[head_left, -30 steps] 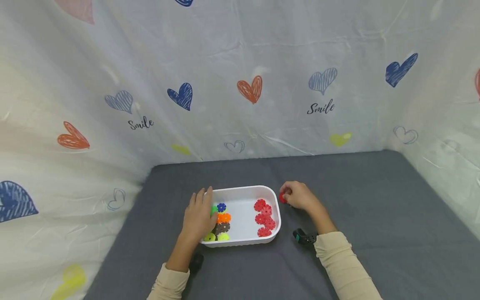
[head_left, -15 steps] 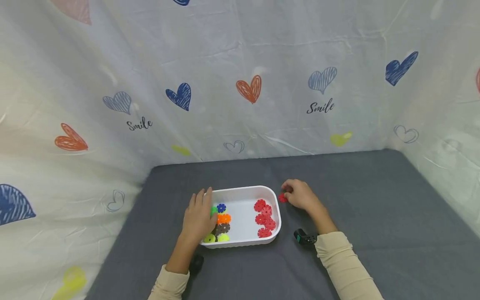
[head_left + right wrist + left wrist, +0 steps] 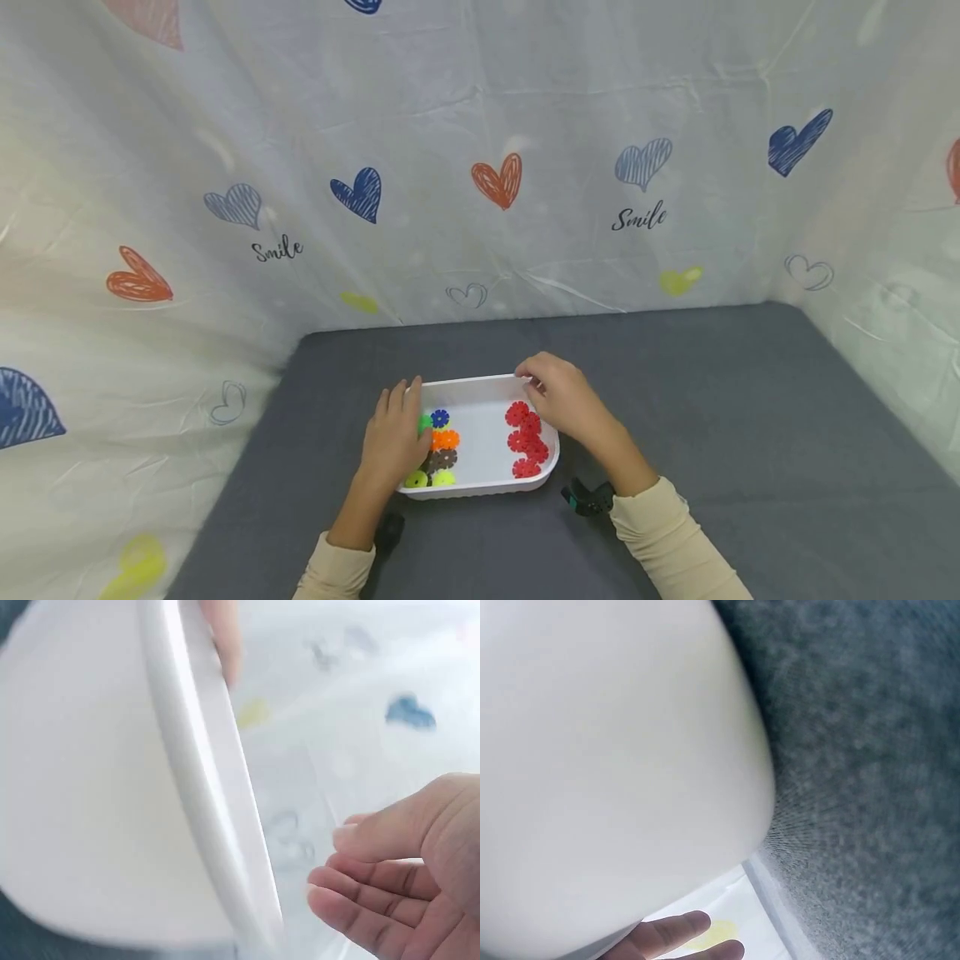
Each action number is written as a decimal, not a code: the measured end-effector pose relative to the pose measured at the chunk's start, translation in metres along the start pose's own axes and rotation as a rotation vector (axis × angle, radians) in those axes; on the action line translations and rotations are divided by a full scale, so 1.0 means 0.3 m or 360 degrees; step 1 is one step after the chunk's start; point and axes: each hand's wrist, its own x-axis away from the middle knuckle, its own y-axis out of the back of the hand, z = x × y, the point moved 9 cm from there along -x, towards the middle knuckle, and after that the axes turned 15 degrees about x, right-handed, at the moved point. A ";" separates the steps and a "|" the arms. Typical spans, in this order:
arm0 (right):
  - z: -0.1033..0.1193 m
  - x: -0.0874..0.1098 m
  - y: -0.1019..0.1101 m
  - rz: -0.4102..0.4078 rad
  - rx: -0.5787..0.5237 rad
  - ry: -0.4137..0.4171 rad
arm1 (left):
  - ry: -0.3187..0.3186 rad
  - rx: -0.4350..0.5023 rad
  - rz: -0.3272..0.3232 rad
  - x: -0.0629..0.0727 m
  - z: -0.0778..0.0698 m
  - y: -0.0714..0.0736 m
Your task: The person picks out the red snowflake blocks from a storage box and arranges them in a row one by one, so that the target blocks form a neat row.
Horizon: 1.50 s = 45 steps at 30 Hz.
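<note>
A white tray [image 3: 486,487] holds flower-shaped plastic discs. My left hand [image 3: 393,442] rests over its left end, fingers straight and spread along the rim. Near its thumb lie a blue disc [image 3: 439,418], orange discs [image 3: 446,440], brown discs [image 3: 444,459] and yellow-green discs [image 3: 442,478]. At the tray's right end is a group of red discs [image 3: 528,446]. Above the far right corner hovers my right hand [image 3: 570,402], fingers bent. In the right wrist view, the thumb [image 3: 382,836] is close to the curled fingers; no disc shows there, so a hidden one is possible.
The tray stands on a dark grey cloth-covered table [image 3: 697,375]. A white curtain [image 3: 420,100] printed with hearts hangs behind the table and along both sides. Dark bands [image 3: 588,498] sit near both wrists.
My right hand has moved left from the red disc beside the tray to above its far right corner. That disc is no longer visible beside the tray. My left hand stays at the rim.
</note>
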 end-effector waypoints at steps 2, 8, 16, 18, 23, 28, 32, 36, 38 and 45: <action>0.055 0.003 -0.026 0.0066 0.0037 0.0097 | -0.0008 -0.0003 -0.0008 0.001 0.000 0.005; 0.141 0.032 -0.150 0.0393 0.0311 0.0325 | -0.0007 0.0011 -0.0012 -0.001 0.000 0.005; 0.136 0.076 -0.245 0.0657 0.0760 0.0254 | -0.0007 -0.0002 -0.0011 -0.002 0.004 -0.006; 0.137 0.083 -0.251 0.0651 0.0833 0.0262 | -0.0009 -0.0002 -0.0016 0.000 0.004 -0.009; 0.138 0.086 -0.256 0.0650 0.0887 0.0285 | 0.0001 -0.0007 -0.0001 0.003 0.004 -0.018; 0.136 0.068 -0.250 0.0611 0.0838 0.0275 | 0.0002 -0.0014 -0.0005 -0.003 -0.002 -0.011; 0.132 0.053 -0.247 0.0582 0.0771 0.0249 | -0.0005 0.0002 -0.0015 -0.015 -0.007 -0.003; 0.129 0.048 -0.254 0.0560 0.0710 0.0253 | 0.0009 0.0021 0.0002 -0.017 -0.002 -0.005; 0.132 0.050 -0.260 0.0552 0.0679 0.0270 | 0.0031 0.0020 0.0022 -0.012 0.003 -0.007; 0.126 0.050 -0.271 0.0458 0.0637 0.0229 | -0.0002 0.0019 -0.0027 0.001 0.002 -0.007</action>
